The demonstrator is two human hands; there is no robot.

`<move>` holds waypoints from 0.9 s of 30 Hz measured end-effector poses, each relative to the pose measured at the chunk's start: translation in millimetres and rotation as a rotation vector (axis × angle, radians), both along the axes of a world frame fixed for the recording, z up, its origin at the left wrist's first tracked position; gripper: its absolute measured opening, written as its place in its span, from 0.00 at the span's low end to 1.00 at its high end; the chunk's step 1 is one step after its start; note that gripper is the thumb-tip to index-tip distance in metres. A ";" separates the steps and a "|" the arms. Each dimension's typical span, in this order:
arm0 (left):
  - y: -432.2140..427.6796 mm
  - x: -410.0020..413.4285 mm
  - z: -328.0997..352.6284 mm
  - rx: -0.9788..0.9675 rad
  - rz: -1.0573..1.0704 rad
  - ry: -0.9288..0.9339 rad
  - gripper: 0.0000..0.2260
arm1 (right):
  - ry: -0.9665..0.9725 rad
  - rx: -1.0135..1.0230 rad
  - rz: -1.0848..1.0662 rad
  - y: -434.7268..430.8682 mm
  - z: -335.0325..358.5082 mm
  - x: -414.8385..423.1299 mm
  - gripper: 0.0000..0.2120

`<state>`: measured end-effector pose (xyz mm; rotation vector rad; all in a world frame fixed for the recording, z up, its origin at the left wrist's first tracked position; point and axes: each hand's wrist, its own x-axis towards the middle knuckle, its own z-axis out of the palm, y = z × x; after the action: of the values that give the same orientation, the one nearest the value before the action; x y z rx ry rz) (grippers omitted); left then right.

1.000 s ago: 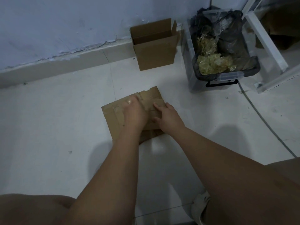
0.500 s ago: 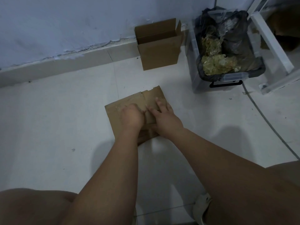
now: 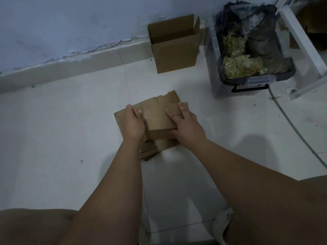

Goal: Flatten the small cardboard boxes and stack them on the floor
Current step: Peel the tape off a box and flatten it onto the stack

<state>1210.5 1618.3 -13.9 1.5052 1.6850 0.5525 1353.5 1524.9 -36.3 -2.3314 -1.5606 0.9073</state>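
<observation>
Lying over a flat stack (image 3: 154, 149) on the floor (image 3: 70, 138), the flattened box (image 3: 159, 119) is held at both ends: the left grip (image 3: 132, 122) is curled over its far edge, the right grip (image 3: 187, 124) is spread on top with the thumb tucked at the near edge. Beneath the grips most of the flat stack is hidden, so its count cannot be told. Beyond them an open box (image 3: 175, 52) is stood by the wall (image 3: 70, 23).
</observation>
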 end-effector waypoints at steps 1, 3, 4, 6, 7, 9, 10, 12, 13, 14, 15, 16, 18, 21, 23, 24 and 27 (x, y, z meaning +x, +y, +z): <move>-0.6 0.5 0.5 0.024 0.026 0.023 0.07 | -0.005 0.005 -0.001 -0.6 -0.5 -0.9 0.34; -1.8 1.0 0.6 -0.017 0.173 -0.123 0.09 | -0.012 0.015 -0.004 -1.0 -1.3 -1.0 0.34; -2.2 0.9 0.4 -0.072 0.270 -0.252 0.10 | -0.015 0.023 -0.004 -1.1 -1.7 -0.4 0.35; -1.4 0.3 1.0 -0.201 0.440 -0.467 0.11 | -0.020 0.039 0.000 -0.7 -3.0 0.8 0.35; -0.6 0.0 2.3 -0.250 0.488 -0.530 0.10 | -0.020 0.045 0.002 -0.6 -3.7 0.7 0.35; 2.9 -0.6 3.0 -0.327 0.540 -0.611 0.09 | -0.016 0.054 -0.011 -2.1 -5.3 0.2 0.35; 5.3 -1.2 1.9 -0.368 0.572 -0.661 0.10 | -0.015 0.062 -0.024 -3.6 -6.6 0.0 0.35; 7.9 -0.8 2.1 -0.451 0.650 -0.774 0.11 | -0.024 0.087 -0.042 -7.1 -8.9 0.6 0.35; 8.3 -0.6 1.8 -0.487 0.684 -0.817 0.12 | -0.032 0.096 -0.043 -8.2 -9.8 0.8 0.35; 7.7 -0.3 0.6 -0.520 0.717 -0.852 0.12 | -0.037 0.099 -0.039 -8.9 -10.3 1.0 0.35; 6.9 -0.3 -0.8 -0.549 0.742 -0.881 0.14 | -0.040 0.096 -0.030 -9.1 -10.7 0.5 0.35; 6.2 -0.4 -3.5 -0.566 0.768 -0.890 0.17 | -0.043 0.093 -0.020 -9.5 -11.0 -0.5 0.35; 6.1 -0.4 -8.1 -0.566 0.831 -0.899 0.19 | -0.052 0.093 -0.006 -10.6 -11.9 -2.9 0.35; 6.9 -1.1 -8.5 -0.546 0.871 -0.981 0.19 | -0.052 0.091 -0.005 -10.2 -12.7 -4.5 0.35; 8.1 -3.5 -9.6 -0.557 0.858 -1.031 0.16 | -0.052 0.086 -0.010 -7.7 -12.2 -4.3 0.35; 9.4 -4.7 -11.2 -0.570 0.848 -1.060 0.15 | -0.053 0.081 -0.014 -6.6 -12.1 -4.0 0.35; 13.0 -5.1 -11.7 -0.608 0.796 -1.108 0.17 | -0.046 0.064 -0.026 -5.8 -13.1 -4.0 0.34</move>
<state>1205.4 1631.3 -25.6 -0.0543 1.2498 0.9298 1349.5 1519.1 -49.4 -2.3386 -1.5491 0.7910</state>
